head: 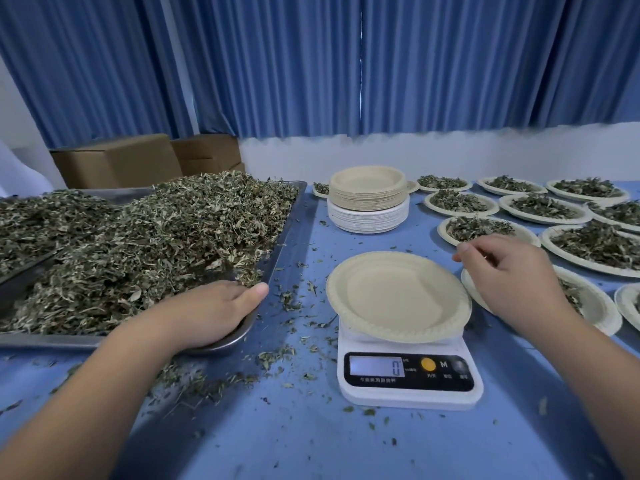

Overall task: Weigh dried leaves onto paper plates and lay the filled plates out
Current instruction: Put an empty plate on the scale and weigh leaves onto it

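Now the round cream paper plate (398, 296) sits empty on the white digital scale (408, 375); left of it my left hand (207, 313) dips into dried green leaves (156, 237), grip hidden; my right hand (512, 271) hovers right, loosely curled, empty; leaves seem light, crumbly; I'd scoop from underneath.

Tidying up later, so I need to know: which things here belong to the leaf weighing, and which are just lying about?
Job: scale, empty plate on it, tray, dried leaves, plate stack, filled plates, left hand, right hand.
Lying about: cardboard boxes, spilled leaf bits, curtains.
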Available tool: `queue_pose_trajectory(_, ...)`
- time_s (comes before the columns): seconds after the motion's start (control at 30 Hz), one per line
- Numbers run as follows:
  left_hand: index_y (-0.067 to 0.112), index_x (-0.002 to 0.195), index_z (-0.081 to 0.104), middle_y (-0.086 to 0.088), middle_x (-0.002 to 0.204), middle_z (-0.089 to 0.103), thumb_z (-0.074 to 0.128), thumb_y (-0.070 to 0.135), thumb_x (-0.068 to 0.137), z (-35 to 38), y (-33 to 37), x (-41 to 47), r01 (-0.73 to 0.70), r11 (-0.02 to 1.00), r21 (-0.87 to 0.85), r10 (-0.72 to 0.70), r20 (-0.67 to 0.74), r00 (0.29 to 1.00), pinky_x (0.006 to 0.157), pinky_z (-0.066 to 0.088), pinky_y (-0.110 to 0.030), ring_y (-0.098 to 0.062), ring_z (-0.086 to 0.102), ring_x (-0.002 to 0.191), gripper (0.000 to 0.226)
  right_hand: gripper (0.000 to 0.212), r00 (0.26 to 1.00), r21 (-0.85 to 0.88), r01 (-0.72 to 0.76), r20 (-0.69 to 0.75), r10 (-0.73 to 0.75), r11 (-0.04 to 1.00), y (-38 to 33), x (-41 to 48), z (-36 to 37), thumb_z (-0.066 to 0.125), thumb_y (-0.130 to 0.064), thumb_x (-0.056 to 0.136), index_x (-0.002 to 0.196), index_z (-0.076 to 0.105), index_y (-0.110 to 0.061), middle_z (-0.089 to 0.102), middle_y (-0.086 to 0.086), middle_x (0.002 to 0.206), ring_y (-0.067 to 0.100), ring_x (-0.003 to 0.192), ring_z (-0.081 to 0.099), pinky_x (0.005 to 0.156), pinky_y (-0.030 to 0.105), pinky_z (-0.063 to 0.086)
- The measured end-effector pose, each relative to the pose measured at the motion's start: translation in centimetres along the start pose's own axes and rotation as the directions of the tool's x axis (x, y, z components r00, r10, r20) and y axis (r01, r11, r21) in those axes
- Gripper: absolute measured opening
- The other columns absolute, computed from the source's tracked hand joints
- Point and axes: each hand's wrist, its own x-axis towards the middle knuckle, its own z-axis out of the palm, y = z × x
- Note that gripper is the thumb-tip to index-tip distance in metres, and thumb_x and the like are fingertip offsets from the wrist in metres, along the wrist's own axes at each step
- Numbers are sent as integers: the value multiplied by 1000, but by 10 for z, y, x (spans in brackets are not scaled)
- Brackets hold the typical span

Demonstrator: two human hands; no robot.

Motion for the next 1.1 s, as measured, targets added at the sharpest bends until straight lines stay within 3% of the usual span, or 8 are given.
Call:
queue_pose_trajectory(0.1, 31, 131, 54, 5, 134, 55, 11, 77, 75, 6, 3, -14, -27, 999, -26, 24, -88, 996, 102, 40, -33, -14, 52, 118, 85, 23, 1000, 11, -9, 1, 9, 1000, -2, 0, -1, 56, -17, 94, 77, 71, -19, 60, -19, 75, -13, 73, 53, 60, 2, 32)
queue_pose_trajectory(0.23, 30, 115, 59, 10, 113, 61, 9, 79, 75, 18, 3, -30, -4, 999, 35, 12, -223, 975, 87, 50, -37, -10, 58, 97, 80, 23, 999, -2, -33, -5, 33, 999, -2, 0, -2, 55, -18, 94, 80, 73, -15, 57, -17, 66, -8, 65, 53, 57, 4, 32)
queue_pose_trajectory(0.43, 21, 80, 53, -1, 65, 56, 20, 74, 82, 21, 5, -37, 35, 996, 80, -9, -303, 953, 54, 42, -31, -11, 55, 58, 62, 24, 999, -25, -40, -13, 39, 999, -2, -1, -3, 55, -19, 95, 81, 73, -12, 55, -18, 63, -3, 65, 52, 58, 2, 32)
queue_pose_trajectory(0.67, 17, 103, 64, 3, 57, 59, 42, 57, 93, 18, 0, -30, 75, 993, -93, -109, -435, 894, 64, 54, -32, -12, 59, 56, 48, 24, 1000, -21, -21, 2, 21, 1000, -1, -1, -1, 55, -18, 94, 76, 71, -20, 60, -16, 70, -2, 70, 54, 59, 8, 32)
queue_pose_trajectory(0.8, 16, 81, 62, 4, 40, 51, 47, 49, 95, 15, -4, -26, 79, 981, -176, -151, -452, 879, 37, 34, -21, -5, 45, 34, 39, 24, 1000, 0, -10, 8, 10, 1000, -1, 0, 0, 55, -17, 94, 76, 71, -19, 62, -17, 77, -11, 77, 53, 61, 13, 33)
queue_pose_trajectory(0.87, 22, 84, 57, 7, 34, 48, 48, 46, 96, 11, -6, -25, 91, 968, -235, -192, -454, 870, 30, 26, -14, -4, 41, 28, 29, 23, 1000, 7, -18, 6, 18, 1000, -1, -1, 0, 55, -17, 93, 77, 72, -18, 61, -19, 76, -11, 76, 52, 61, 16, 32)
queue_pose_trajectory(0.93, 26, 85, 51, 7, 30, 46, 50, 44, 96, 5, -6, -24, 99, 958, -269, -219, -463, 859, 32, 28, -18, -5, 41, 28, 21, 23, 1000, 16, -20, 3, 20, 1000, -1, -1, -1, 55, -17, 93, 77, 72, -16, 61, -18, 75, -10, 72, 53, 59, 11, 33)
queue_pose_trajectory(1.1, 13, 72, 63, 2, 43, 53, 50, 39, 97, -8, 13, -17, 28, 948, -317, -200, -525, 827, 33, 31, -20, -5, 43, 32, 38, 25, 1000, 43, -8, -2, 8, 999, -3, -1, -3, 55, -15, 94, 76, 72, -12, 60, -17, 71, -15, 61, 51, 54, 2, 32)
